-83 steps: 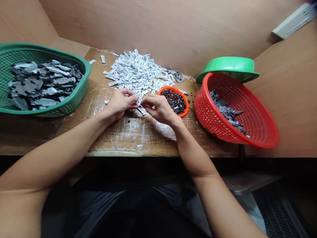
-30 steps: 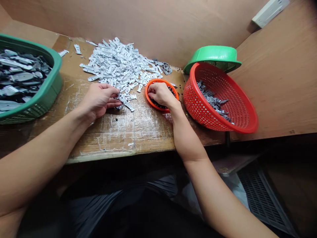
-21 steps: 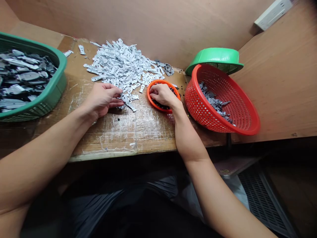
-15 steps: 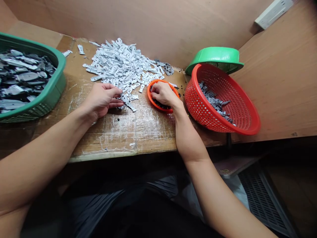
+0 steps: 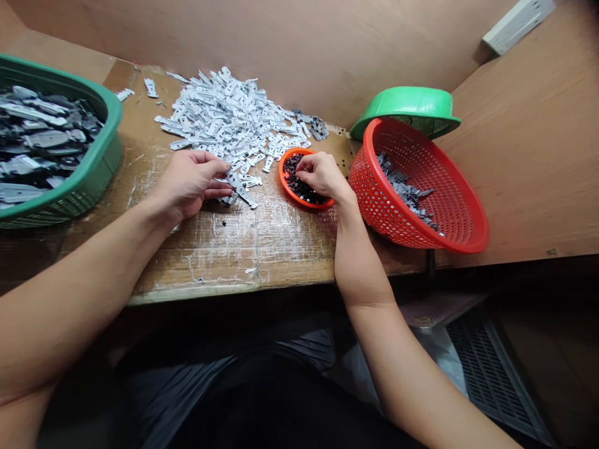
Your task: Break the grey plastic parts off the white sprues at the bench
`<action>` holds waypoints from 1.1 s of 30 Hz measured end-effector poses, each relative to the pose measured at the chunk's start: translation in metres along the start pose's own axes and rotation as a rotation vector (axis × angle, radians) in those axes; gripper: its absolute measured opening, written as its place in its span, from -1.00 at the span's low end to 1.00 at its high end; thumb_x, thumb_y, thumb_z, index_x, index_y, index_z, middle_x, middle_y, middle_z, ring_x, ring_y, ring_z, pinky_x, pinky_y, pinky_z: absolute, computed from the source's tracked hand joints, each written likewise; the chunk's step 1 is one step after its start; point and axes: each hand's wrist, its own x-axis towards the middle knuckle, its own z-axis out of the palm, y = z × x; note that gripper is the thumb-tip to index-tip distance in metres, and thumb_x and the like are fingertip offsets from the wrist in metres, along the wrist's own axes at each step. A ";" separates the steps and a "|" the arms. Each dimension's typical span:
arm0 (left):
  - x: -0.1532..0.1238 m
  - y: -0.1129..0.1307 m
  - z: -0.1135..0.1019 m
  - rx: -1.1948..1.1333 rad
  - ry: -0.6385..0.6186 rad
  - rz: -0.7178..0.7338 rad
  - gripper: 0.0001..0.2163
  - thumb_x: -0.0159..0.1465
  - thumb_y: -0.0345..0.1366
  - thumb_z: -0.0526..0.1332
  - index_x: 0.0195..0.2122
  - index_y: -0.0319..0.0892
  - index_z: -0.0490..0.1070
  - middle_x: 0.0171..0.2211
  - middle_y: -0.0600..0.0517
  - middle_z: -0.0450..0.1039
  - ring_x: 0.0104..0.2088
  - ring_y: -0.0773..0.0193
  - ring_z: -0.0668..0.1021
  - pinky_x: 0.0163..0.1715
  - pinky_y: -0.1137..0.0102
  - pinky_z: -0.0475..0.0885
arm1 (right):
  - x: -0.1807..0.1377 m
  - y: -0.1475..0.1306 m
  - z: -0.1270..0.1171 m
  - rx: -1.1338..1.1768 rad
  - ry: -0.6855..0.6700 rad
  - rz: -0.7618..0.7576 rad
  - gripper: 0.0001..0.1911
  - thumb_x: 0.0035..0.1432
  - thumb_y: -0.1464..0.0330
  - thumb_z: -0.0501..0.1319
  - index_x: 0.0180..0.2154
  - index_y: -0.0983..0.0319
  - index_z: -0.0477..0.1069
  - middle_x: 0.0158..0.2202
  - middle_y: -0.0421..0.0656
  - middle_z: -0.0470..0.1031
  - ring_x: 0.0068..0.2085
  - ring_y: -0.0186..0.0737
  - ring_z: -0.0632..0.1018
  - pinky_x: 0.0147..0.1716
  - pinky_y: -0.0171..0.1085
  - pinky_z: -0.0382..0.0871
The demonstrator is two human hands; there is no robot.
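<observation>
**Flat silver metal strip (image 5: 245,194) pinched slantwise by the left hand (image 5: 185,182), right hand (image 5: 324,175) lowered to an orange bowl**

At the far left, a deep green oval plastic basket (image 5: 108,146) is filled with dark and silvery metal pieces (image 5: 49,138). To its right, the strip is gripped between the thumb and fingers of the left hand, over a brown, tape-covered cardboard worktop (image 5: 187,249). Its long axis is laid diagonally: the upper left end is held, and the free end is pointed down and rightward, towards the near edge. Beside it, similar strips are overlapped, and behind it a broad heap of flat silver metal strips (image 5: 234,115) is spread.

Farther right, a round orange plastic bowl (image 5: 282,179) is stocked with small black parts (image 5: 299,194). The right hand is placed over it with thumb and fingertips drawn close; whether a part is gripped there cannot be told, the fingertips being partly hidden.

At the far right, grey metal pieces (image 5: 407,196) are contained in a tilted, round red perforated plastic basket (image 5: 388,215), behind which a bright green plastic basket (image 5: 409,101) is set upside down.
</observation>
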 end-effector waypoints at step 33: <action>-0.006 0.001 0.003 -0.026 -0.029 -0.018 -0.77 0.12 -0.38 0.55 -0.33 -0.06 0.50 -0.46 0.04 0.55 -0.35 0.15 0.71 -0.18 0.29 0.69 | -0.002 -0.003 0.001 0.166 0.155 -0.017 -0.82 0.18 0.48 0.27 -0.18 0.18 0.57 -0.21 -0.14 0.60 -0.13 -0.10 0.57 0.00 -0.01 0.52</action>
